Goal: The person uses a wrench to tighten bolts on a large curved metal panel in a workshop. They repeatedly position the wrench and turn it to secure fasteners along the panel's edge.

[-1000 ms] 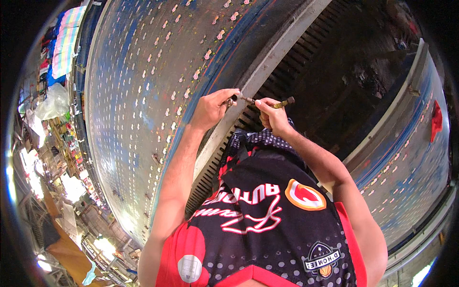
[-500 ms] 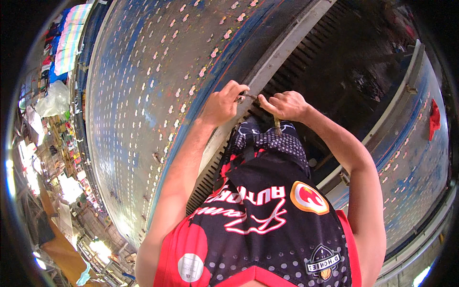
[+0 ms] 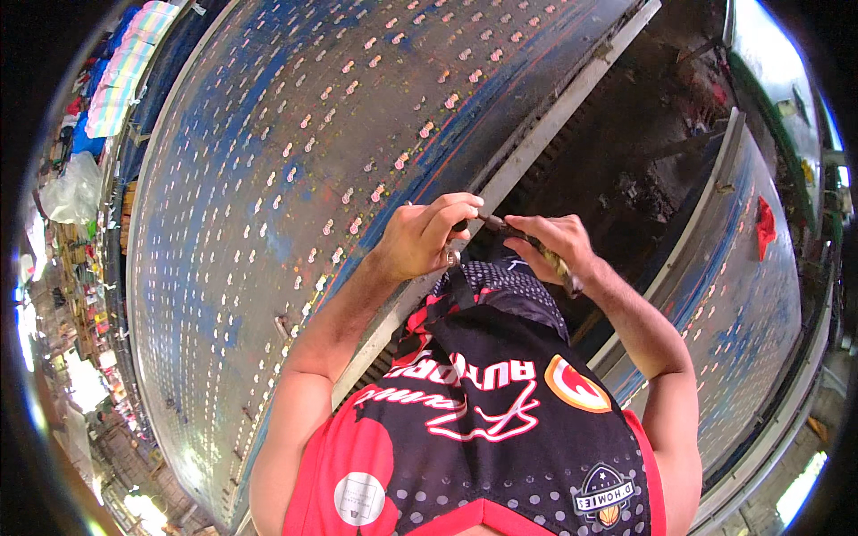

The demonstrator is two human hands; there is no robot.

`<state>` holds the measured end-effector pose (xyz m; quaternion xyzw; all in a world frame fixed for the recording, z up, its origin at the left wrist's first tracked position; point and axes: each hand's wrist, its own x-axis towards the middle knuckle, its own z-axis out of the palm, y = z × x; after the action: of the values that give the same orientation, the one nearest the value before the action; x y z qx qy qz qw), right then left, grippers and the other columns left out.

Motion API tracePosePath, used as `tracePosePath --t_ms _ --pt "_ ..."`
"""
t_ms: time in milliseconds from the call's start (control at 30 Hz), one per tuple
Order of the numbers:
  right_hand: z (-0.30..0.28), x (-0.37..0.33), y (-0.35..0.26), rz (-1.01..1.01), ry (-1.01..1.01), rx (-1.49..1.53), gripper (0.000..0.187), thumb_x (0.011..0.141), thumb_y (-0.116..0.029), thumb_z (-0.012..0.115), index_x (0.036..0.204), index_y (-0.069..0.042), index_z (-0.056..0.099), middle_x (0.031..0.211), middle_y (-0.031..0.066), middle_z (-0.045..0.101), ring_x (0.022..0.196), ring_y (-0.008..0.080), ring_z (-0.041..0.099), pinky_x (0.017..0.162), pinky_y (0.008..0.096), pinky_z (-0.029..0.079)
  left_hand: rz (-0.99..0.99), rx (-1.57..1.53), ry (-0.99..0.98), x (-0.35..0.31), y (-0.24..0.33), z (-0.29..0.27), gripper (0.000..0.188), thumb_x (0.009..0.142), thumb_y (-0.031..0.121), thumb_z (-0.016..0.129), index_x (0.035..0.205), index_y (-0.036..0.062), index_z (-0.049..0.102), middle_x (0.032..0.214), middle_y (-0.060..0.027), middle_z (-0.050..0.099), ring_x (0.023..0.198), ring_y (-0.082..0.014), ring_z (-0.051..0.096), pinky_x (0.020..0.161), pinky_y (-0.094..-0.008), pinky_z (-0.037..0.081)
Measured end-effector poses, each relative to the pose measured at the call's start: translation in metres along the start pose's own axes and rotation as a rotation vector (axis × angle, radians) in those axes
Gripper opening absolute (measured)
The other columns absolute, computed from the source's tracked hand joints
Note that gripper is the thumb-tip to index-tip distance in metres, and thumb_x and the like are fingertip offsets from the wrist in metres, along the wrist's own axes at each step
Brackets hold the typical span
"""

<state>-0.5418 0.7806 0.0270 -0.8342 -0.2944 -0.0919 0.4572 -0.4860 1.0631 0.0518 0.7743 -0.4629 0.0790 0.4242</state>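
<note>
My left hand (image 3: 418,239) is closed above the near table's edge, its thumb and fingers pinching a small dark piece (image 3: 460,227). A shiny round metal end (image 3: 452,259) shows below those fingers; whether it belongs to the same piece, I cannot tell. Across my right palm lies a slim hand tool (image 3: 558,266) with a mottled yellowish-brown handle, its dark front end pointing at my left fingers. My right hand (image 3: 556,243) is closed round it, with fingers stretched along it. The tool's tip sits close to the left fingertips; whether they touch is hidden.
A long printing table (image 3: 241,223) with rows of small printed shapes stretches along my left. A pale metal rail (image 3: 572,112) edges it. On the right, beyond a dark gap, stands a second table (image 3: 746,295) with a red piece (image 3: 764,229) on it. Clear plastic (image 3: 73,192) hangs far left.
My right hand has turned, so the tool's handle now lies across the palm instead of hanging down. Both hands sit lower in view, and the view has shifted.
</note>
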Motion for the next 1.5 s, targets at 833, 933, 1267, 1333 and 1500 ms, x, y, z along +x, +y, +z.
tracePosePath --t_ms 833,933,1267,1333,1500 --pt "0.011 0.006 0.024 1.306 0.906 1.373 0.029 0.107 -0.034 0.068 0.115 -0.007 0.062 0.063 -0.0075 0.031 0.051 0.0058 0.030 0.044 0.0258 0.022 -0.701 0.386 0.363 -0.129 -0.078 -0.068 0.037 0.091 -0.011 0.061 0.120 0.0050 0.077 0.122 -0.0068 0.073 0.097 -0.0226 0.081 0.079 -0.0356 0.065" --pt "-0.018 0.016 0.068 1.266 0.979 1.394 0.028 0.107 -0.033 0.069 0.115 -0.006 0.063 0.061 -0.0081 0.031 0.049 0.0053 0.031 0.040 0.0247 0.023 -0.701 0.381 0.394 -0.092 -0.075 -0.054 0.040 0.089 -0.015 0.058 0.121 0.0025 0.077 0.113 -0.0120 0.075 0.096 -0.0239 0.080 0.082 -0.0342 0.065" --pt "-0.134 0.057 0.252 1.209 1.013 1.476 0.028 0.107 -0.036 0.069 0.109 -0.008 0.064 0.065 -0.0077 0.033 0.052 0.0060 0.029 0.044 0.0254 0.022 -0.827 0.174 0.360 0.100 -0.112 0.049 0.029 0.113 0.007 0.054 0.136 0.0094 0.071 0.099 -0.0059 0.076 0.074 -0.0118 0.068 0.068 -0.0294 0.056" --pt "-0.147 0.059 0.282 1.189 0.935 1.519 0.028 0.107 -0.036 0.069 0.109 -0.009 0.064 0.065 -0.0077 0.033 0.052 0.0062 0.029 0.044 0.0254 0.023 -0.737 0.061 0.369 0.157 -0.126 0.078 0.033 0.109 0.000 0.054 0.136 0.0094 0.071 0.103 -0.0085 0.077 0.072 -0.0123 0.067 0.067 -0.0284 0.057" --pt "-0.179 0.068 0.338 1.231 0.692 1.651 0.028 0.107 -0.036 0.068 0.113 -0.009 0.066 0.062 -0.0089 0.029 0.049 0.0048 0.027 0.042 0.0240 0.020 -0.575 -0.109 0.150 0.276 -0.151 0.141 0.037 0.106 -0.008 0.055 0.135 0.0080 0.072 0.111 -0.0096 0.079 0.077 -0.0152 0.072 0.072 -0.0297 0.060"
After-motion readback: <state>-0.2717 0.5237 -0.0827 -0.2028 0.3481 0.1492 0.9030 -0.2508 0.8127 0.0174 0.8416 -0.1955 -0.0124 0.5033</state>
